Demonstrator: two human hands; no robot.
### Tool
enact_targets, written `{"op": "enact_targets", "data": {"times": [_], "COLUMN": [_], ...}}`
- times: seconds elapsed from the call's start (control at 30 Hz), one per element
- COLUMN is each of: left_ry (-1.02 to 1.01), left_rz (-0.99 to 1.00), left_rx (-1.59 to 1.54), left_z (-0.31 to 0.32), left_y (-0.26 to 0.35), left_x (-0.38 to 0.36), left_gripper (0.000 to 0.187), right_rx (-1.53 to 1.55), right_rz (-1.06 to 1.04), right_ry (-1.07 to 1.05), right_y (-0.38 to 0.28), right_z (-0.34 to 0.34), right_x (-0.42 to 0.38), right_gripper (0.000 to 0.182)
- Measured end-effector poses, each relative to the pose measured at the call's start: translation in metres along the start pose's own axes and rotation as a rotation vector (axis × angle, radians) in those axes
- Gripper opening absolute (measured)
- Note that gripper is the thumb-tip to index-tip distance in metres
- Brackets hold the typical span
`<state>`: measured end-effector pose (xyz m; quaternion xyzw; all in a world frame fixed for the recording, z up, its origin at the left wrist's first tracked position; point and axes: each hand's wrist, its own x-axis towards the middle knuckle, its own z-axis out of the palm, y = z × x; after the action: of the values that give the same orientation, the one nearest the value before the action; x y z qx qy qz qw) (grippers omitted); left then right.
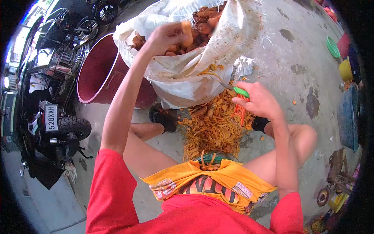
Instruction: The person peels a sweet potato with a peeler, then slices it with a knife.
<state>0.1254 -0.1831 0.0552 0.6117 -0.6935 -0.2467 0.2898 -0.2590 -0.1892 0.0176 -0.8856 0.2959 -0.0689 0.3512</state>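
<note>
My left hand (165,39) reaches over the mouth of a white woven sack (191,87), its fingers closed around a pale orange piece that looks like a carrot (187,34); motion blurs the fingertips. Brownish-orange carrots (204,27) fill the opening of the sack. In front of the sack, my right hand (260,100) grips a green-handled peeler (241,92), its thin blade pointing up and left. Orange strips hang just below that hand. Under it, a heap of orange peelings (212,126) covers the floor between my feet.
A dark red tub (97,70) stands left of the sack. Parked motorcycles (64,126) line the left side. On the right are a blue-grey basin (348,117), a green lid-like disc (333,46) and a yellow container (345,70). Scattered bits lie on the concrete.
</note>
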Motion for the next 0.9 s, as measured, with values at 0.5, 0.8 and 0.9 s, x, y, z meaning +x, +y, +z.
{"op": "enact_targets", "data": {"times": [0.5, 0.8, 0.9], "left_ry": [0.253, 0.176, 0.12], "left_rz": [-0.2, -0.228, -0.314], "left_rx": [-0.648, -0.318, -0.326], "left_z": [0.162, 0.152, 0.154], "left_y": [0.078, 0.077, 0.053], "left_x": [-0.125, -0.135, -0.139], "left_gripper": [0.028, 0.032, 0.036], "right_rx": [0.263, 0.142, 0.052], "right_rz": [-0.183, -0.116, -0.116], "right_ry": [0.112, 0.113, 0.021], "right_y": [0.001, 0.008, 0.04], "right_z": [0.04, 0.069, 0.086], "right_x": [0.008, 0.018, 0.033], "right_gripper": [0.033, 0.027, 0.023]}}
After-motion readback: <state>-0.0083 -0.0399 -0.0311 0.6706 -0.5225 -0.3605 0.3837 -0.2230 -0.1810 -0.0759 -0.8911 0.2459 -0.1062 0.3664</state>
